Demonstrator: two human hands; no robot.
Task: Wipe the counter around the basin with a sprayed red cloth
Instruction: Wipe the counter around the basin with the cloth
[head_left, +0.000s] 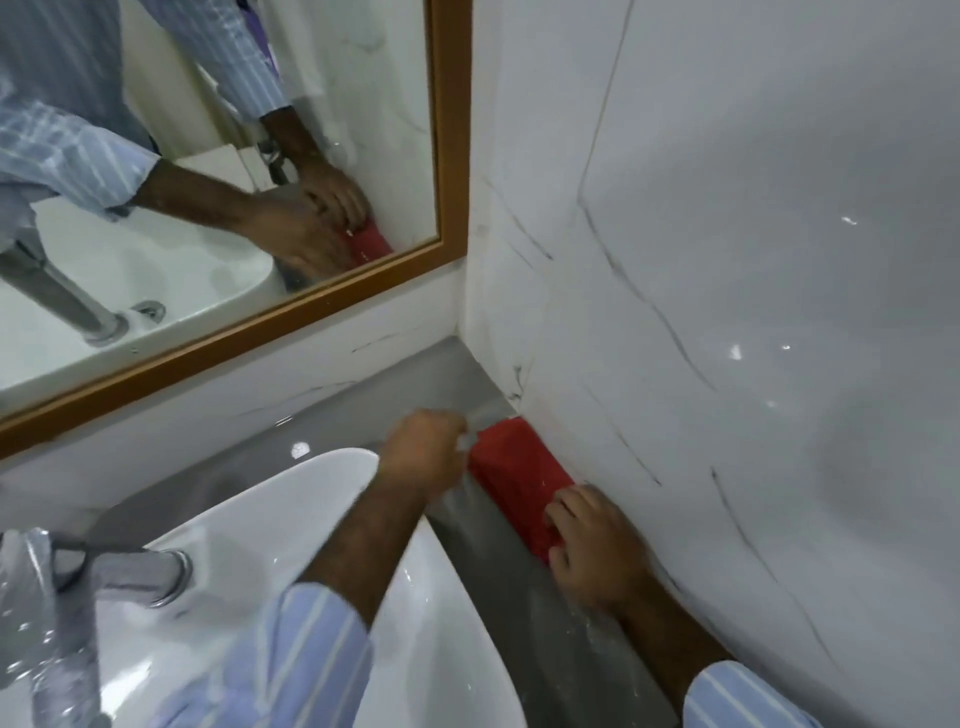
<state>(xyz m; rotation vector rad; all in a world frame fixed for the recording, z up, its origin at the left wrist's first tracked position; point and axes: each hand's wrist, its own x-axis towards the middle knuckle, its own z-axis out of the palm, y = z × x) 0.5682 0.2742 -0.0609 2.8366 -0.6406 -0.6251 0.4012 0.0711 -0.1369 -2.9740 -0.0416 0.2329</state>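
Folded red cloth (519, 480) is lying on the grey counter (498, 618), lengthwise between the white basin (415, 597) and the marble wall (727, 312), touching the wall. Right hand (597, 551) is gripping its near end, fingers curling over it. Left hand (423, 447) is sitting at the far corner, fingers curled; blur is hiding whether it is holding anything.

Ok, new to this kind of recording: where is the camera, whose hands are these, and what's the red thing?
No machine here: one camera on a person's head looks down at their own hands. The red cloth lies on the grey counter, between the white basin and the marbled wall. The right hand curls its fingers over the cloth's near end; the left hand is at its far end, too blurred to judge its grip. The mirror above repeats the scene.
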